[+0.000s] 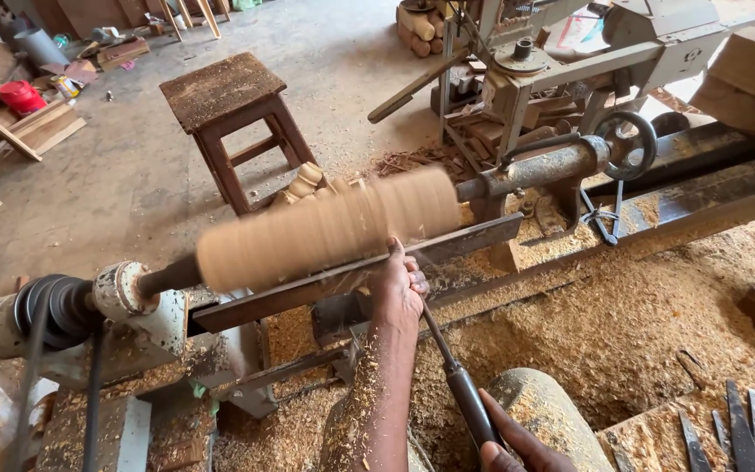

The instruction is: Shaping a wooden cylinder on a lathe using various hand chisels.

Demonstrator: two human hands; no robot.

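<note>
Chisel [458, 378] tip hidden behind left hand [398, 288]; right hand [517, 446], cropped, grip closed on handle; workpiece [329, 229] blurred.

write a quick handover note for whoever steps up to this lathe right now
Left hand: on the tool rest, gripping the chisel near its tip against the spinning wood blank.
Right hand: holds the chisel's dark handle, low at the frame's edge.
Blank sits between headstock and tailstock, blurred with motion.
Done: surface looks roughly round, shavings piled below.
Left: no shaped profile visible yet.
Spare chisels lie at lower right.
</note>
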